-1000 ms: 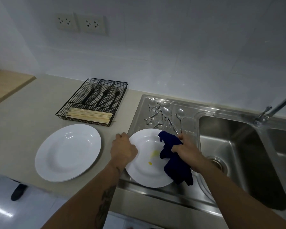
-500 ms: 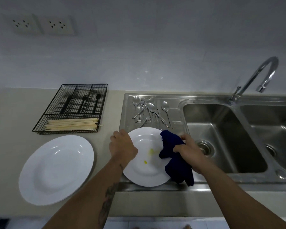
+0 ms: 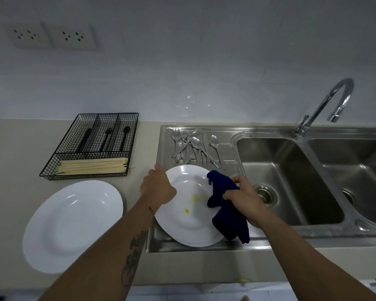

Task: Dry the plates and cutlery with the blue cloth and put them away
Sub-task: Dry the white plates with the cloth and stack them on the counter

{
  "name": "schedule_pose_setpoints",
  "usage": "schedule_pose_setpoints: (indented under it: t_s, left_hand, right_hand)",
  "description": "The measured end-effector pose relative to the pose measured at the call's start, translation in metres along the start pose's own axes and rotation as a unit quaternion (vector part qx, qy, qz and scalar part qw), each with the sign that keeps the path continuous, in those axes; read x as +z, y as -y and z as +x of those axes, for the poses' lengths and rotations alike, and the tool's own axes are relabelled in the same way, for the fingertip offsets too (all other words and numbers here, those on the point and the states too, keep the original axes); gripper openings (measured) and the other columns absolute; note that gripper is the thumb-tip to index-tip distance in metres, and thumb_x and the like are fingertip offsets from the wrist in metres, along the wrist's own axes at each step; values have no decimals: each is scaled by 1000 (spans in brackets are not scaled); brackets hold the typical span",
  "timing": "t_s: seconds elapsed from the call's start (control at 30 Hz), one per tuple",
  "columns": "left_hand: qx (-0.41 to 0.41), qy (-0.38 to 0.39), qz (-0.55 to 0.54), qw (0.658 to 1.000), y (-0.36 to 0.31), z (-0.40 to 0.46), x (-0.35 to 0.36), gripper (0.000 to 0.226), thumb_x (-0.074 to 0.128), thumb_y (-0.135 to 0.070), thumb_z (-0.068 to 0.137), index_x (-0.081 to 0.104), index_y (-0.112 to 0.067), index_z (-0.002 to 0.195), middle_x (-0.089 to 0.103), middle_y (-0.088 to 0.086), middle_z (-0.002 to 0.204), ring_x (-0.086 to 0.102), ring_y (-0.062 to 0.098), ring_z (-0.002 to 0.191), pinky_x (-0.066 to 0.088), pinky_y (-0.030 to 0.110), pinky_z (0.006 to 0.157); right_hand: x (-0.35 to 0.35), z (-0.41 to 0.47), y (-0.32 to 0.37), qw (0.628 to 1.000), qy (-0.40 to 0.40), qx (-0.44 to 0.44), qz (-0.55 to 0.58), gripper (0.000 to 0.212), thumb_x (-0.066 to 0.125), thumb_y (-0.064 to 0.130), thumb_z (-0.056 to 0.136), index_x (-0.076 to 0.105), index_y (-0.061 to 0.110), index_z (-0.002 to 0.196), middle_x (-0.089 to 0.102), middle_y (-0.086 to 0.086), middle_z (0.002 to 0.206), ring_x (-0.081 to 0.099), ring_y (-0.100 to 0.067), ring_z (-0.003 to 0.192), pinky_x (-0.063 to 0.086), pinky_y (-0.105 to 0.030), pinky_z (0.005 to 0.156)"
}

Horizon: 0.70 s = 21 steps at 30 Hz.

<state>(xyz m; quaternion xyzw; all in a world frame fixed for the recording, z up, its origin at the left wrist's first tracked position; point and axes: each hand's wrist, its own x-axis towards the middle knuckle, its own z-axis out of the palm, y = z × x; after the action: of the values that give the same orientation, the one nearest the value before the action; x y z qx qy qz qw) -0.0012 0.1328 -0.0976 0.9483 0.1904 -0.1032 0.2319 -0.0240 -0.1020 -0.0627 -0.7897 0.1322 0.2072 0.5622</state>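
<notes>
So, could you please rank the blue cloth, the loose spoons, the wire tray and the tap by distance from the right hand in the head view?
From the right hand:
1. Blue cloth: gripped in that hand, over the plate's right edge.
2. Spoons: on the drainboard, behind the plate.
3. Tap: back right, behind the sinks.
4. Wire tray: far left on the counter.

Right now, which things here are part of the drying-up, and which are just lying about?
In the job: blue cloth in the right hand; plate gripped by the left hand; second plate; wet cutlery; wire tray.

Lying about: tap; wall sockets.
</notes>
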Motion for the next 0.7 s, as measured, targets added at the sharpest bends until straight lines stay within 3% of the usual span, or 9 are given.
schedule_pose_setpoints:
  t_s: [0.13, 0.3, 0.37, 0.5, 0.7]
  left_hand:
    - [83, -65, -107, 989, 16, -2, 2, 43, 63, -9, 75, 46, -15, 114, 52, 4, 108, 55, 28, 99, 48, 36, 79]
    - [136, -113, -254, 951, 29, -9, 1, 52, 61, 0, 77, 58, -22, 124, 59, -3, 110, 57, 17, 99, 50, 34, 87]
    - [129, -117, -312, 934, 28, -14, -3, 54, 57, 4, 78, 61, -25, 124, 62, -5, 112, 59, 12, 99, 52, 32, 87]
    - [76, -73, -451, 886, 20, -25, -17, 61, 49, 11, 79, 67, -39, 108, 69, -22, 100, 64, -4, 90, 53, 16, 67]
    - [21, -12, -574, 818, 15, -29, -20, 59, 48, 13, 79, 72, -26, 117, 73, 1, 113, 66, 29, 107, 58, 42, 85]
  right_hand:
    - [3, 2, 0, 1000, -20, -9, 18, 32, 62, 1, 85, 49, 19, 108, 65, -14, 103, 64, -28, 80, 51, -37, 66]
    - [4, 3, -1, 997, -44, -11, 65, 30, 60, 1, 86, 51, 23, 104, 62, -11, 110, 64, -28, 88, 52, -37, 66]
    - [3, 2, -1, 994, -43, -4, 99, 30, 59, -1, 87, 52, 20, 106, 63, -13, 110, 63, -28, 87, 52, -37, 66]
    - [4, 0, 1, 988, -38, 15, 152, 33, 58, -4, 88, 52, 13, 115, 64, -14, 107, 64, -28, 84, 54, -37, 65]
    - [14, -5, 7, 993, -62, -32, 91, 34, 61, -1, 88, 55, 21, 113, 65, -10, 108, 67, -27, 84, 54, -36, 63]
